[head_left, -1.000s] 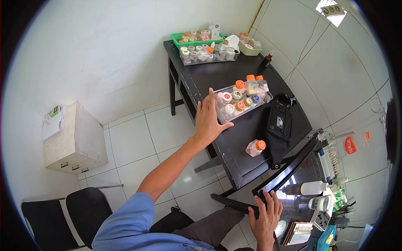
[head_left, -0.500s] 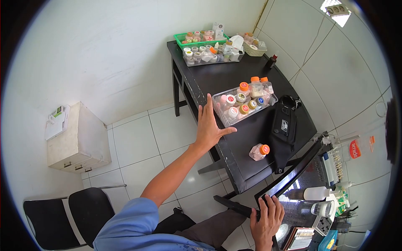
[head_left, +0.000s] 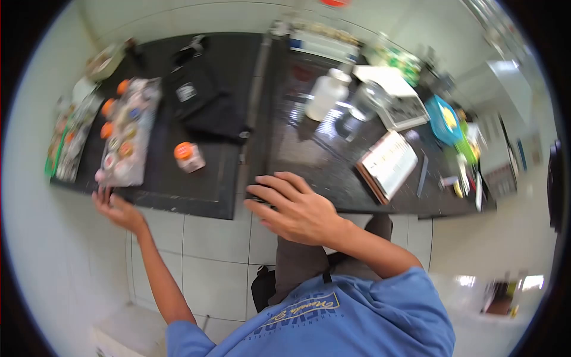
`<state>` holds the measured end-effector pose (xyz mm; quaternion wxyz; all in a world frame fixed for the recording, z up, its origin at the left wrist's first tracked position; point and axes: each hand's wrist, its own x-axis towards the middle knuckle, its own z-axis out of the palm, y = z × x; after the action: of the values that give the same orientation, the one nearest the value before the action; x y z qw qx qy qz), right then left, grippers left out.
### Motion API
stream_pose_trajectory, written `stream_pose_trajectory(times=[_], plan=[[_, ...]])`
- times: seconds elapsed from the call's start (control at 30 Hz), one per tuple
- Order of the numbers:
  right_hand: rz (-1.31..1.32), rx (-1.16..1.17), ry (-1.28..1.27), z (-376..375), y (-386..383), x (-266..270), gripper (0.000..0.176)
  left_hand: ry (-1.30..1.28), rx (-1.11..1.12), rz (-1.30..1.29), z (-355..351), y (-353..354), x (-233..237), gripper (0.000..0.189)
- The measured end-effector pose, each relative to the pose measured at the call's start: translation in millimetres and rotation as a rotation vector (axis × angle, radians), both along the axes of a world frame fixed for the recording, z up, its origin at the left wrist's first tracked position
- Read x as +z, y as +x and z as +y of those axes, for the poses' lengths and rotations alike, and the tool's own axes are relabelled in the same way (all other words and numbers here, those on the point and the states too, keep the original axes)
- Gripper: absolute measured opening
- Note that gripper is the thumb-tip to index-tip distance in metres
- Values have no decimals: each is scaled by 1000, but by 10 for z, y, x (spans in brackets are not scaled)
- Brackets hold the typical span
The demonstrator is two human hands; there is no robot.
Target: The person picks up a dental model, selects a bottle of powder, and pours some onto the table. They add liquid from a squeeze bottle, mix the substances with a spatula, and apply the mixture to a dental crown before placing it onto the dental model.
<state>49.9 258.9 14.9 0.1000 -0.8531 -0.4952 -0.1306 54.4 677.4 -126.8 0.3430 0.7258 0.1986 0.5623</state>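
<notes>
My left hand [head_left: 116, 208] reaches out to the left with its fingers spread. It lies at the edge of the black table [head_left: 196, 199], just below the near end of a clear tray [head_left: 128, 134] packed with small bottles with coloured caps. It holds nothing. My right hand [head_left: 297, 211] rests flat on the front edge of the glossy dark desk [head_left: 309, 154], fingers apart and empty. A lone bottle with an orange cap [head_left: 187, 156] stands on the black table between the two hands. The whole picture is blurred.
A black pouch [head_left: 205, 101] lies behind the lone bottle. On the glossy desk are a white bottle [head_left: 326, 95], a glass jar [head_left: 363, 104], an open booklet [head_left: 389, 163] and a blue container [head_left: 445, 119]. More baskets of bottles [head_left: 65, 143] sit far left. White floor tiles lie below.
The view has swung sharply, so both tables now run across the top. My left hand has slid back from the tray's side to the table edge. My right hand stays on the desk edge.
</notes>
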Motion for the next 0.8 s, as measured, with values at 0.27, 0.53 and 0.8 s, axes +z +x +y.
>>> stream_pose_trajectory(times=[0.27, 0.53, 0.8], plan=[[-53, 10, 187, 14, -28, -162, 38, 55, -4, 39, 126, -37, -69, 50], [-107, 61, 289, -79, -4, -220, 25, 26, 67, 369, -653, -499, 67, 59], [-79, 101, 382, 68, 53, -375, 19, -195, -806, 1322, -1889, -1934, -2047, 32]])
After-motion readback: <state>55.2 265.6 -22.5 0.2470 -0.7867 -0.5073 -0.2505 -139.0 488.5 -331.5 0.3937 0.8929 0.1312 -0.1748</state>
